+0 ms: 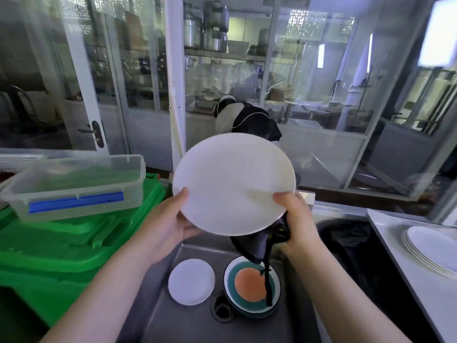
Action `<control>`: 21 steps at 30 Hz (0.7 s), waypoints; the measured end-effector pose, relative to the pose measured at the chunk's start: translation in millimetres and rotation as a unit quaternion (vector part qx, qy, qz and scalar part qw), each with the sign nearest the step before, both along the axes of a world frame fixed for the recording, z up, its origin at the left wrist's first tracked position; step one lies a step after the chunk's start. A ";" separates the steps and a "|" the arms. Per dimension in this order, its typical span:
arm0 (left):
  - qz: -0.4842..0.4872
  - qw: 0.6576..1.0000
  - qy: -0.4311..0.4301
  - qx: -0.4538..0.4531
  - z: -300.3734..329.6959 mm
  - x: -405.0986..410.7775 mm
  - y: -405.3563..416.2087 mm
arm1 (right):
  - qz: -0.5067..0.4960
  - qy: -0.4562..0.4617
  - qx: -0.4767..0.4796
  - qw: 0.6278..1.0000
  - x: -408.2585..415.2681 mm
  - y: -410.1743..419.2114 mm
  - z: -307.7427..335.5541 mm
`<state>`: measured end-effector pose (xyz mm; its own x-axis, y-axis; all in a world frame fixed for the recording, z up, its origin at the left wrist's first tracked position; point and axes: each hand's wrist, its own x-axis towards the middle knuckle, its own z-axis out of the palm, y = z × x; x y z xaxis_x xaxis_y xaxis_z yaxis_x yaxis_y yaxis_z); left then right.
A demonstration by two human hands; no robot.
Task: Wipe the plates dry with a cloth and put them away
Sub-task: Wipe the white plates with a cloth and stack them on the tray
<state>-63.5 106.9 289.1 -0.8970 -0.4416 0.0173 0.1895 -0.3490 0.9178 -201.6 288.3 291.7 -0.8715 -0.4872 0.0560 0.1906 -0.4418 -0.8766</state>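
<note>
1. The steel sink (158,315) lies below me, and I place everything else from it.
2. To the left of the sink stands a green bin (61,246) with its lid down, and a clear lidded box (74,186) with a blue clip rests on top of that lid.
3. Beyond the sink, behind glass panels, another person (247,120) bends forward.
4. Above the sink I hold a large white plate (233,181), tilted with its face toward me.
5. To the right of the sink a white worktop (400,263) carries a stack of white plates (430,248).
6. My left hand (170,226) grips the large plate's lower left edge, thumb on the face and fingers curled behind.
7. My right hand (296,219) pinches the plate's lower right edge, thumb on the face, and holds a dark cloth (267,241) bunched against the plate's back; the cloth hangs down toward the sink.
8. In the sink's basin, a bowl (252,285) with a teal ring and orange centre sits by the drain (221,309), the cloth's strap dangling over it.
9. Just left of that bowl a small white plate (191,282) lies flat on the basin floor.
</note>
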 end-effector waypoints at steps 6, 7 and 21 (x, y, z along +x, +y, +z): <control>0.021 0.999 0.020 0.024 -8.3 -1.3 7.1 | -0.110 0.067 0.103 0.986 -3.8 5.4 -10.9; 0.040 0.999 0.018 0.008 -10.8 -3.0 9.0 | -0.115 0.064 0.105 0.986 -5.0 7.7 -12.3; 0.109 0.981 0.013 -0.160 -26.2 -17.1 38.4 | -0.066 0.552 0.325 0.765 -11.5 17.9 -37.5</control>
<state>-80.6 145.3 262.9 -0.7788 -0.5919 0.2075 0.2524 0.0071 0.9676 -213.1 306.2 254.2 -0.5129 -0.6360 0.5766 -0.8328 0.2054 -0.5141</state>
